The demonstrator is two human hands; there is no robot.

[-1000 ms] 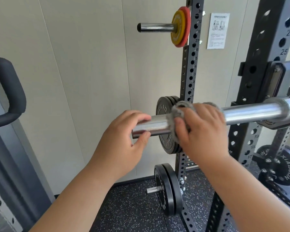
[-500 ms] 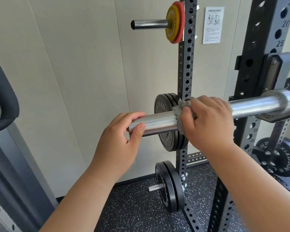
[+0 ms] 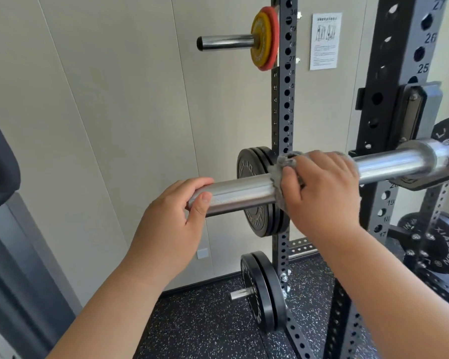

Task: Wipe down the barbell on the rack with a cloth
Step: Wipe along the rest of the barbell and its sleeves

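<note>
Held on the black rack (image 3: 395, 82) just right of the grip: chrome barbell (image 3: 244, 194); black plates (image 3: 250, 165) pegged behind the grip

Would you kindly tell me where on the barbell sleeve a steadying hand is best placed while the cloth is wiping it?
Grip the bare outer end of the barbell sleeve from the near side, fingers over the top, thumb in front, as the left hand does. The sleeve is a smooth, level cylinder, free at that end, and the right hand holds the cloth further in.
</note>
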